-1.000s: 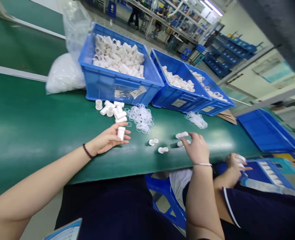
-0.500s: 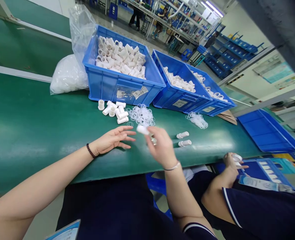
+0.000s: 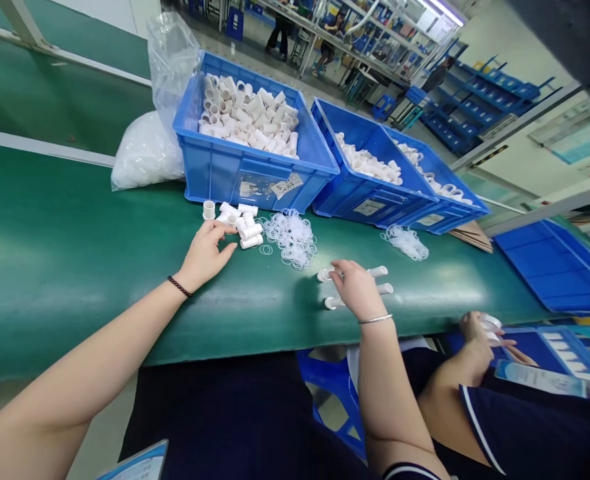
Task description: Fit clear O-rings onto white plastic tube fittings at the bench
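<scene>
My left hand [image 3: 205, 253] is at a small pile of white plastic pipe fittings [image 3: 251, 231], thumb and fingers apart. Its fingertips reach the near side of the pile, and whether they touch a piece is partly hidden. To the right, my right hand [image 3: 359, 288] pinches a white flanged tube [image 3: 323, 275] lying low at the belt surface. Another flanged tube [image 3: 333, 303] lies just below that hand, partly covered by it. Two more white tubes [image 3: 385, 289] show beyond its far side. Between my hands is a heap of thin clear rings [image 3: 291, 237].
Blue bins [image 3: 259, 163] of white fittings stand along the back of the green belt [image 3: 99, 293]. A clear plastic bag [image 3: 147, 150] sits left of them. More rings [image 3: 405, 242] lie at right, near a blue tray [image 3: 549, 267]. A co-worker's hand [image 3: 477, 330] holds white rings.
My right hand has moved right and down to the tubes on the belt, taking a white piece along. My left hand has gone left and up to the pile of fittings.
</scene>
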Available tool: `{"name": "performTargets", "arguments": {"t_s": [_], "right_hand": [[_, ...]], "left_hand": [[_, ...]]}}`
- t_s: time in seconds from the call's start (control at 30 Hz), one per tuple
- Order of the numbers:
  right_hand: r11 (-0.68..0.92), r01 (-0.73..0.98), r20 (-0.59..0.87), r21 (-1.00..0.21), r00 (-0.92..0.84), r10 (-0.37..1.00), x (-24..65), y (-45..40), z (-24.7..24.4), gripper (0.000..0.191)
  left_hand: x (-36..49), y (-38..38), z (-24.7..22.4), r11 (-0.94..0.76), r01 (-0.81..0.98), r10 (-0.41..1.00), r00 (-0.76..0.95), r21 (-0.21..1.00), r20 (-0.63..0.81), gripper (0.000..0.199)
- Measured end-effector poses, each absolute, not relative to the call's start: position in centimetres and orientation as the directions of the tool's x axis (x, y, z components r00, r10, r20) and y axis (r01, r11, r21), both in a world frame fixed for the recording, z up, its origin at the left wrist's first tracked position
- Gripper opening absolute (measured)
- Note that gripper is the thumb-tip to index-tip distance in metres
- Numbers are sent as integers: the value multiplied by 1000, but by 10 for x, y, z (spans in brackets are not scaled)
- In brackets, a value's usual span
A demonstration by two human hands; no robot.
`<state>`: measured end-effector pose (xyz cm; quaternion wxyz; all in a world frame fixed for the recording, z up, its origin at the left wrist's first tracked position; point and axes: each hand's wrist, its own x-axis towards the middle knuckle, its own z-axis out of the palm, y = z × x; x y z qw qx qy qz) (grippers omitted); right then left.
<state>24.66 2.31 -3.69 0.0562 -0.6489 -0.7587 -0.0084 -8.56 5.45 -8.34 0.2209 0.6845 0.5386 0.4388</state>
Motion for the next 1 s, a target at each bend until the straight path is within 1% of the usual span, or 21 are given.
{"name": "performTargets", "arguments": {"t_s": [0.1, 0.17, 0.23, 0.3, 0.33, 0.37, 0.43, 0.5, 0.57, 0.67, 0.77, 0.83, 0.87, 0.93, 1.0], "right_hand": [[13, 1000, 89, -8, -12, 996, 281, 49, -35, 27], [-60, 998, 88, 21, 58, 994, 297, 63, -31, 28], [-79, 997, 160, 8, 77, 984, 296, 71, -25, 32], [-8, 998, 272, -66, 26, 962, 274, 73, -22, 32], [61, 991, 306, -116, -23, 952, 256, 74, -23, 30], [145, 976, 308, -164, -90, 947, 235, 74, -25, 26], [294, 926, 205, -238, -248, 947, 191, 77, -34, 22], [342, 904, 95, -255, -328, 940, 154, 82, -47, 22], [344, 908, 39, -240, -345, 938, 131, 88, -59, 22], [323, 923, 42, -209, -321, 946, 120, 94, -72, 21], [321, 924, 81, -209, -310, 947, 123, 94, -77, 18], [326, 920, 95, -219, -312, 945, 126, 93, -79, 16], [329, 918, 99, -223, -315, 944, 126, 93, -79, 16], [334, 912, 111, -237, -316, 942, 128, 92, -81, 15], [335, 903, 133, -268, -309, 942, 129, 92, -82, 14]], "left_hand": [[-89, 61, -90, -325, 635, 897, -28, 701, 441, 32], [-88, 64, -90, -331, 686, 873, -37, 648, 486, 31], [-83, 65, -87, -335, 726, 865, -16, 601, 502, 28], [-75, 65, -84, -324, 756, 872, 6, 568, 489, 29], [-71, 65, -83, -316, 768, 878, 14, 557, 479, 30], [-67, 64, -82, -309, 778, 883, 20, 548, 470, 32], [-60, 64, -83, -302, 790, 890, 32, 533, 455, 32], [-57, 64, -85, -299, 798, 893, 41, 523, 448, 28], [-57, 65, -87, -295, 802, 894, 40, 518, 447, 23], [-60, 64, -84, -302, 781, 886, 18, 547, 462, 20], [-61, 56, -78, -341, 678, 871, -32, 651, 490, 24], [-58, 48, -76, -379, 514, 887, -33, 770, 460, 26], [-56, 44, -76, -379, 398, 910, -5, 836, 415, 24], [-52, 36, -77, -295, 148, 954, 92, 944, 284, 21], [-48, 31, -80, -157, -40, 969, 188, 987, 161, 23]]}}
